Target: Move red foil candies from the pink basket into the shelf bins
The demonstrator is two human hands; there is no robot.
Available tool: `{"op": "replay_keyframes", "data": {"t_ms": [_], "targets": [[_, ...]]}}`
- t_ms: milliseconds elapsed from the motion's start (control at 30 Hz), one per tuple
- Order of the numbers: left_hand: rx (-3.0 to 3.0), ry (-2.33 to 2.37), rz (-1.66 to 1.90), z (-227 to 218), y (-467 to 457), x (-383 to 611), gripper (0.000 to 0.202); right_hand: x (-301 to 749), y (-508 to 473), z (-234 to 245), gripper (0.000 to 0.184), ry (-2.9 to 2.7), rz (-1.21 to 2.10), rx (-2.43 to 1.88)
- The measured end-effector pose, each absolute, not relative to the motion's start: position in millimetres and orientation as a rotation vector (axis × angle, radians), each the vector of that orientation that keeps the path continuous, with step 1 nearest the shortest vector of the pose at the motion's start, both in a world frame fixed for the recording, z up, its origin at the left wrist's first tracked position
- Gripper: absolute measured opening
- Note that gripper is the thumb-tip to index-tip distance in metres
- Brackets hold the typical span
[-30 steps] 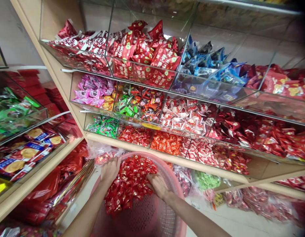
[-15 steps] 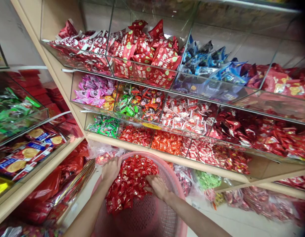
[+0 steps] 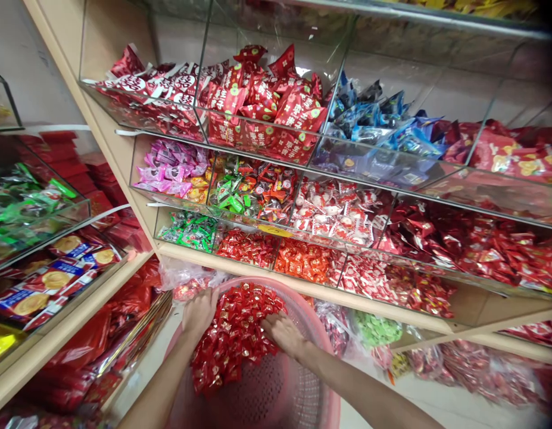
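A large pink plastic basket point(image 3: 318, 411) with a perforated bottom stands in front of me. Small red wrapped candies point(image 3: 240, 322) are heaped at its far and left side, leaving some of the bottom bare. My left hand point(image 3: 199, 311) is closed over the left rim of the basket. Inside, my right hand point(image 3: 282, 333) is at the right edge of the heap with its fingers curled into the candies. Its fingertips are partly hidden, so how many candies it holds does not show.
Shelves of clear bins rise behind the basket, holding red candies point(image 3: 246, 247), orange candies point(image 3: 305, 260) and large red packets point(image 3: 262, 107). Bagged candies point(image 3: 376, 328) lie on the floor at right. Another shelf with blue biscuit packs point(image 3: 56, 277) is at left.
The view has tilted up slightly, so the shelves sit a little lower. My right hand has shifted slightly and its fingers look more curled. The left hand stays on the rim.
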State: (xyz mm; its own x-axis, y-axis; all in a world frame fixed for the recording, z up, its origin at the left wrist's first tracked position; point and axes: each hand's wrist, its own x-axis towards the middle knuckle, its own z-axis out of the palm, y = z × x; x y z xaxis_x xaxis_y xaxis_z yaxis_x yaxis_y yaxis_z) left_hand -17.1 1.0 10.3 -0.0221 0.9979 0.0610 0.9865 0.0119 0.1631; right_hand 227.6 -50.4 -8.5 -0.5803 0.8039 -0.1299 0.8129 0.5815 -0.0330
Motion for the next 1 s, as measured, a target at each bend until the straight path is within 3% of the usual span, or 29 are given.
{"op": "replay_keyframes", "data": {"t_ms": [433,567,800,1000], "targets": [[2.111,2.174,0.272,8.8,1.6,-18.1,0.055,225.0,-53.2,8.7,0.015,2.664,-0.227,1.452],[2.121,2.182,0.281,7.0,1.5,-19.0,0.053,222.5,-41.8,26.8,0.026,2.748,-0.175,1.49],[2.127,2.181,0.286,4.8,1.7,-19.1,0.052,191.3,46.7,77.4,0.026,2.909,-0.244,1.885],[2.106,2.189,0.285,6.6,0.9,-18.2,0.05,147.5,119.5,77.6,0.034,2.646,-0.467,2.151]]}}
